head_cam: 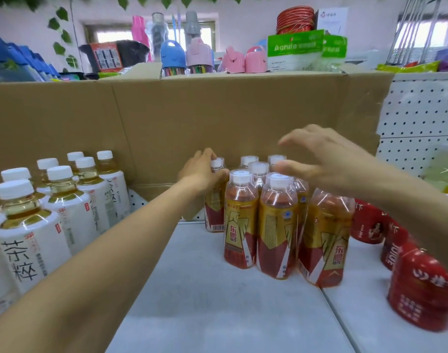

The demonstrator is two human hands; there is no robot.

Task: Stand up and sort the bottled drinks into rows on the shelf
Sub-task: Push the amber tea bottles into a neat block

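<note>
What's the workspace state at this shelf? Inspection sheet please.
Surface: pale shelf board, seam at right.
Job's things: gold-red drink bottles clustered upright at centre; white-label tea bottles upright at left; red-wrapped drinks at right, blurred.
Clutter: cardboard sheet stands behind the bottles.
Hands: left hand grips the cap end of the back-left gold-red bottle; right hand open above the cluster, holds nothing.
Cables: nothing seen.
Surroundings: pegboard panel at right; pink and blue plastic goods on the level above.
</note>
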